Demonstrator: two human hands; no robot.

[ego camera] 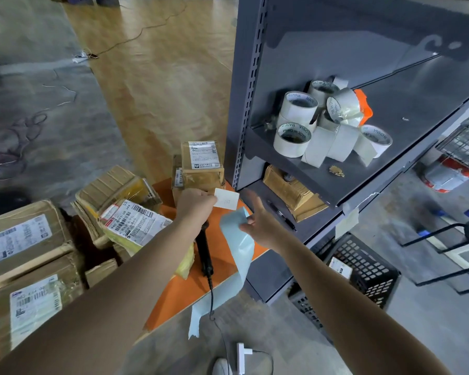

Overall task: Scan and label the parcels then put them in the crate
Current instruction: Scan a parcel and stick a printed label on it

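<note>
My left hand [194,205] pinches a small white label [227,198] just in front of a brown cardboard parcel [201,166] that stands on the orange table [179,290]. My right hand [260,226] pinches the top end of a pale blue backing strip [237,255], its other fingers spread; the strip hangs over the table edge. A black handheld scanner [205,253] lies on the table under my left forearm. More parcels [125,212] with shipping labels lie to the left. A black crate [363,272] with one labelled parcel inside stands on the floor at the right.
A grey metal shelf unit [336,185] rises on the right, with several tape rolls [322,125] on one level and a cardboard parcel [290,190] and a pen below. Large boxes [25,253] fill the left. The scanner's cable [222,331] trails to the floor.
</note>
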